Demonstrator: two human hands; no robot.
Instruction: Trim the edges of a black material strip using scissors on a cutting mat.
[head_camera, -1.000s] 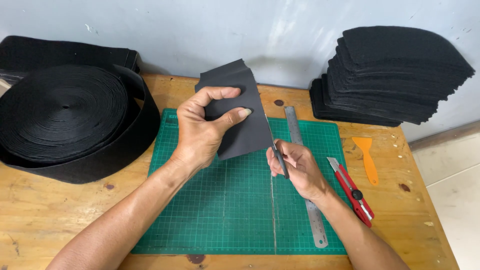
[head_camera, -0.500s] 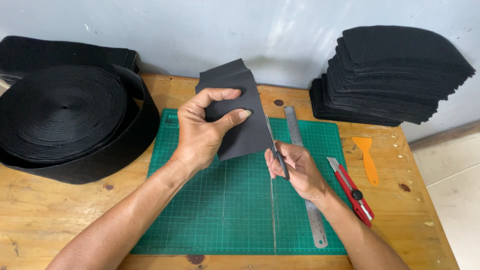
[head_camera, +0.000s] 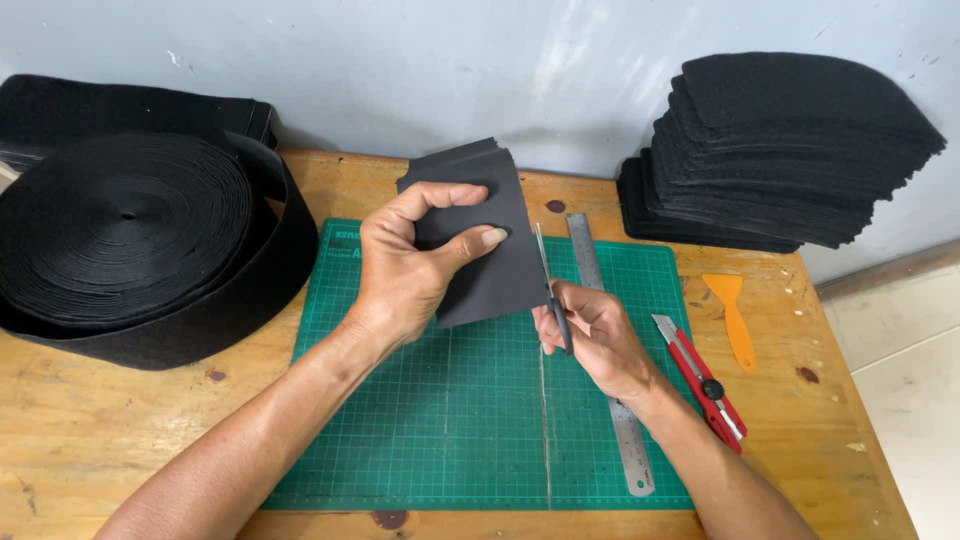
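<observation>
My left hand (head_camera: 410, 265) grips a small stack of black rectangular fabric pieces (head_camera: 495, 255), held upright above the green cutting mat (head_camera: 450, 420), thumb across the front. My right hand (head_camera: 590, 335) holds a pair of scissors (head_camera: 548, 280) with dark handles. The blades point up along the right edge of the black pieces.
A big roll of black strap (head_camera: 130, 240) lies at the left. A tall pile of cut black pieces (head_camera: 790, 150) sits at the back right against the wall. A steel ruler (head_camera: 610, 360), a red utility knife (head_camera: 700, 380) and an orange scraper (head_camera: 735, 315) lie on the wooden table (head_camera: 90, 440).
The scissor blades have moved up a little along the right edge of the black pieces. My left hand keeps its hold in the same place.
</observation>
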